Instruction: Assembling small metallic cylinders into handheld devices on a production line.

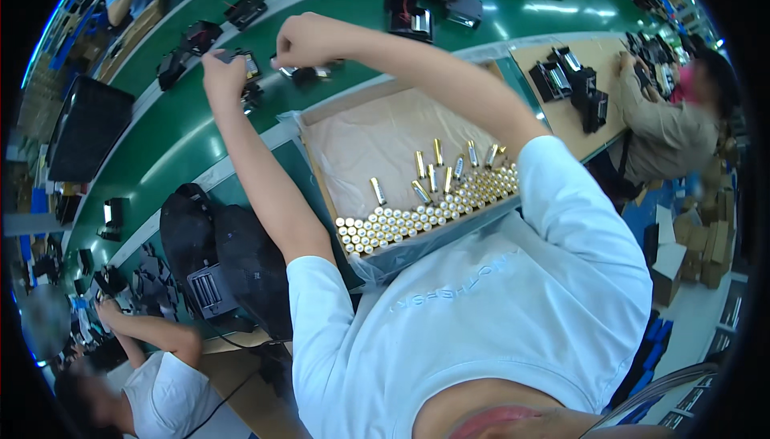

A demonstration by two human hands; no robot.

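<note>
Both my arms reach out over the green bench. My left hand is closed on a small black plastic device with a shiny part showing in it. To its right, my right hand is curled with the fingertips pinched together; what they hold, if anything, cannot be made out. Just below that hand lies another black device with silvery parts. Nearer my chest is a shallow cardboard box lined with clear plastic. Cylindrical batteries stand packed along its near side, and several loose ones lie or lean behind them.
More black devices sit along the green conveyor. A black bag lies left of the box. One co-worker sits at a wooden table on the right, another at lower left. A dark screen stands far left.
</note>
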